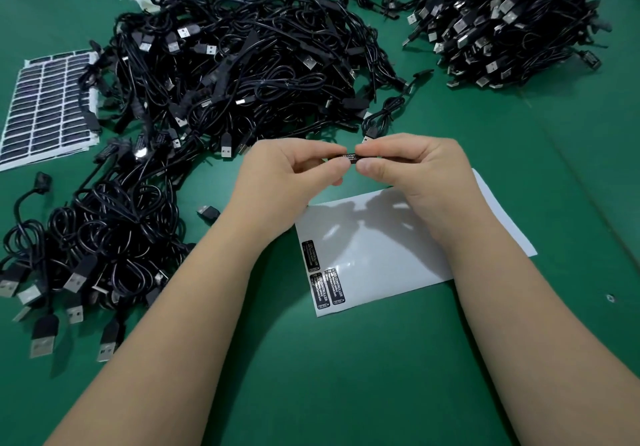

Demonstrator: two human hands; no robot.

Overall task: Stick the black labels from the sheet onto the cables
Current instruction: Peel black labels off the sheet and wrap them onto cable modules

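1. Label (350,157) in black with white print sits pinched between both hands above the desk (346,376), its long axis running left to right across the view.
2. Left hand (287,172) has its grip clamped on the label's left end; right hand (408,168) clamps the right end, thumb below and fingers above.
3. Whether a cable's controller block lies under the label is hidden by the fingers (likely, I judge, since a black cable (382,116) trails away just beyond the right hand).
4. Sheet (398,238) lies on the desk directly beneath the hands, with three labels left at its near-left corner.
5. Neither hand is nearer; the label spans the gap between them, so pressing it down should run along that axis.
6. Cable piles (225,65) lie beyond and to the left.
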